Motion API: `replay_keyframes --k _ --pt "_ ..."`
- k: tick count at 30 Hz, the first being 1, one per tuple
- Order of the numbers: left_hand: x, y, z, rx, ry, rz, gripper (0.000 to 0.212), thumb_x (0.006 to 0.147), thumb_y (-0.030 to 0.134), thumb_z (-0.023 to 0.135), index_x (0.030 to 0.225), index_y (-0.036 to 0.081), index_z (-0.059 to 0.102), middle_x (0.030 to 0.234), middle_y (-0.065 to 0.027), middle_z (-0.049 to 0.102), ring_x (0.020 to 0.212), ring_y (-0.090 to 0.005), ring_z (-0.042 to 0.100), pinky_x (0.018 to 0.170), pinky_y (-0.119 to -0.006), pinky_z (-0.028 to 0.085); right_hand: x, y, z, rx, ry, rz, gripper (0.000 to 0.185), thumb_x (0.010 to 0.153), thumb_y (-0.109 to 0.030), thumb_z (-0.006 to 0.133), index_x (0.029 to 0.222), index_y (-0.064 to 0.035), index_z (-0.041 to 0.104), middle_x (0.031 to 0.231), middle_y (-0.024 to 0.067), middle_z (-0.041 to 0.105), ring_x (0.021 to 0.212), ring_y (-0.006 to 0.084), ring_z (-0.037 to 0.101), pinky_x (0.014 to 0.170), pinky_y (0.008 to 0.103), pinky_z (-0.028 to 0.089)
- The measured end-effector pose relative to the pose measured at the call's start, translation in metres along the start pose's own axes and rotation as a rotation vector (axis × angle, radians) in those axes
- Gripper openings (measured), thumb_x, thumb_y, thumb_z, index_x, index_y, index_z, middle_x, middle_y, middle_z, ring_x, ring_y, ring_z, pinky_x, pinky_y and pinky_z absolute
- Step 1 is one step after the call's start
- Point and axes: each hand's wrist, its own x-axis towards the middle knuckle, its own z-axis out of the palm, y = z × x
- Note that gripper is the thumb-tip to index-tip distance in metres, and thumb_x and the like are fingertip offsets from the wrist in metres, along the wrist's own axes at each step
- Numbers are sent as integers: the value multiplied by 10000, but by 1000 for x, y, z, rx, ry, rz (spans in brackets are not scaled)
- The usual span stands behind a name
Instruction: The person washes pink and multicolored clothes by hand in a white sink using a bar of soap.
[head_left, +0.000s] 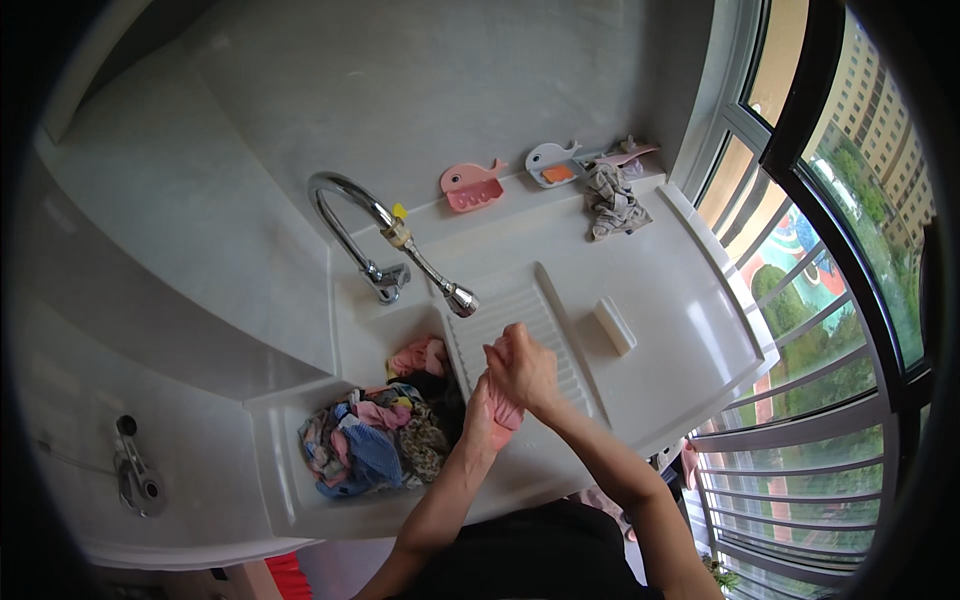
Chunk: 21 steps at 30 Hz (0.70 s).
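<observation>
A bunched pink cloth (507, 409) is gripped between my two hands above the ribbed washboard (517, 300) of a white laundry sink. My left hand (480, 412) holds the cloth's lower part, palm partly turned up. Higher on the same cloth, my right hand (529, 367) is closed around it. To the left, the sink basin (281, 480) contains a heap of mixed clothes (375, 442), with blue, floral and pink fabric on top. A white block, perhaps soap or a brush (615, 325), rests on the counter right of the washboard.
A chrome gooseneck faucet (352, 187) reaches over the washboard, its nozzle (462, 300) just beyond my hands. Along the back ledge stand a pink whale soap dish (474, 191), a white whale dish (551, 161) with an orange piece, and a crumpled striped cloth (615, 202). Windows line the right.
</observation>
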Motion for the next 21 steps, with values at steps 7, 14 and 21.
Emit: replay_keyframes --k 7,14,21 --pt "42 26 -63 -24 -270 -217 242 939 361 495 905 126 543 765 4 514 654 -158 512 588 -284 445 -40 -14 6 79 -12 -534 104 704 -179 641 696 -115 559 639 91 562 578 305 574 497 421 451" --pt "47 -19 -76 52 -541 166 229 941 333 498 1060 145 553 1009 4 575 926 -118 542 788 -284 458 -12 11 8 -3 12 -256 160 690 -242 649 659 -108 567 632 91 572 576 285 576 487 422 456" --pt "44 -10 -87 -132 -452 -379 297 957 354 455 990 79 561 747 -8 554 636 -150 540 537 -315 442 -18 -5 8 -3 -10 -294 169 686 -221 631 759 -85 561 653 114 575 586 297 600 541 426 462"
